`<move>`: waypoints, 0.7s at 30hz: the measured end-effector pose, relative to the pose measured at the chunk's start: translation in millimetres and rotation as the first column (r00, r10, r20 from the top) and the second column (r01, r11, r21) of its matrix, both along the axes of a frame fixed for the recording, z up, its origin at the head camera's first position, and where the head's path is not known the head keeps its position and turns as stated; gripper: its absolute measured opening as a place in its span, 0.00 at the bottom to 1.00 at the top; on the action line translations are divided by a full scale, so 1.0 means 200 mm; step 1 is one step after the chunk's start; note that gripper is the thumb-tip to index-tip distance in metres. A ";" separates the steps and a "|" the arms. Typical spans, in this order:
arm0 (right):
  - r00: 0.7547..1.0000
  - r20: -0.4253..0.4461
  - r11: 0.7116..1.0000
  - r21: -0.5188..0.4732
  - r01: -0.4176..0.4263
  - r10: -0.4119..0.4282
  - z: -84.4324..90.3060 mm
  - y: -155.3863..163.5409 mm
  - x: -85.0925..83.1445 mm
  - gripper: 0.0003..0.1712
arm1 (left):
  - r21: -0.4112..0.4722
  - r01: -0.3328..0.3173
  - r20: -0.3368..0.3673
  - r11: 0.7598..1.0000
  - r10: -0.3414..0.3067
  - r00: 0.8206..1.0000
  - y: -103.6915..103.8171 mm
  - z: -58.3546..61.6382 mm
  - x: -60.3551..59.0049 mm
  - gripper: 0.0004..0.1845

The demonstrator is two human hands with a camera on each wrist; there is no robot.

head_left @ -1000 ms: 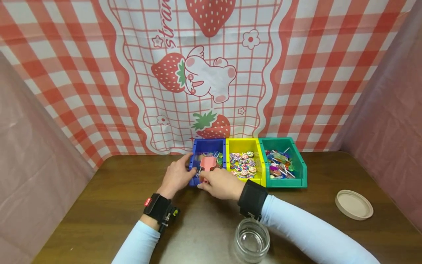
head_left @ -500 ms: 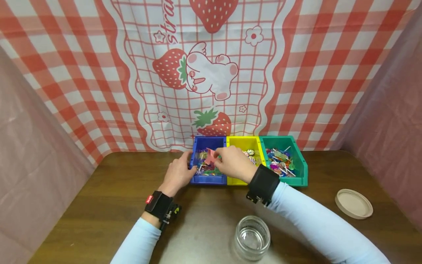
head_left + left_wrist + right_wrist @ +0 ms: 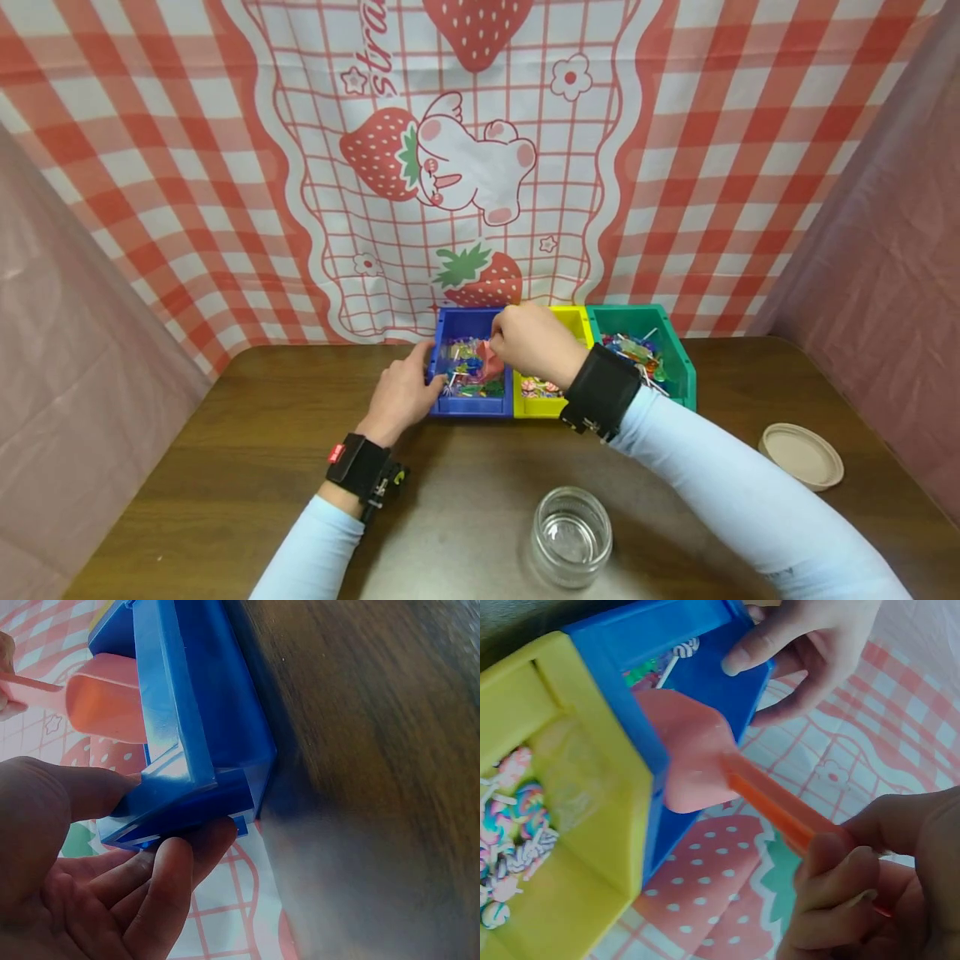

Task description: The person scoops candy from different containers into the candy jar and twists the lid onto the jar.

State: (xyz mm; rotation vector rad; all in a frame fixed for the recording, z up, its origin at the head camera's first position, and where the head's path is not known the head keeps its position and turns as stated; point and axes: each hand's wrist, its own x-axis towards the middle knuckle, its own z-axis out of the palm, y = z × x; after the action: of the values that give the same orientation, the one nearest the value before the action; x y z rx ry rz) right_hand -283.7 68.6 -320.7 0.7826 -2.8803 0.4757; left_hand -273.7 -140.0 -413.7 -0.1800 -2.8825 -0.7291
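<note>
- Where the work takes place, a dark brown wooden table (image 3: 225, 467) stands in a booth: a red-and-white checked cloth printed with strawberries and a white bunny (image 3: 465, 167) hangs behind, and plain dusty-pink sheets (image 3: 67, 367) close off both sides.
- Three open plastic bins sit side by side, touching, at the far edge of the table: blue rectangular plastic bin (image 3: 469, 406), yellow plastic bin (image 3: 537, 408), green plastic bin (image 3: 675, 358). All three hold small wrapped sweets and lollipops.
- Clear empty glass jar (image 3: 572, 537) stands upright near the front edge, well apart from the bins; its round beige lid (image 3: 801, 455) lies flat off to the right.
- Left hand (image 3: 399, 398): grasps the left front corner of the blue bin. Left wrist view shows the thumb against the front wall and the fingers (image 3: 169, 881) curled under the base. Firm hold; bin resting on the table.
- Right hand (image 3: 528, 342): clenched on the orange-pink handle of a small pink plastic scoop (image 3: 690, 761), handle pinched between thumb and curled fingers (image 3: 840, 896) (right wrist view).
- Scoop position: bowl down inside the blue bin, against the wall shared with the yellow bin, handle slanting up out of the bin to the hand. Whether the bowl carries any sweets cannot be told.
- Both forearms wear light blue sleeves and black wrist straps.
</note>
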 end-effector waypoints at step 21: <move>0.934 -0.328 0.869 0.493 0.041 0.142 -0.19 -0.14 -0.05 0.08 | -0.014 -0.012 0.021 1.000 0.012 1.000 0.01 0.00 0.00 0.32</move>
State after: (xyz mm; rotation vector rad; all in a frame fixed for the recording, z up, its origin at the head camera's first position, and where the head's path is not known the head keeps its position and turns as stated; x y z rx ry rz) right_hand -294.3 40.9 -359.5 0.8985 -2.6494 -0.3941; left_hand -272.9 -137.8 -414.2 -0.1573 -2.9069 -0.7130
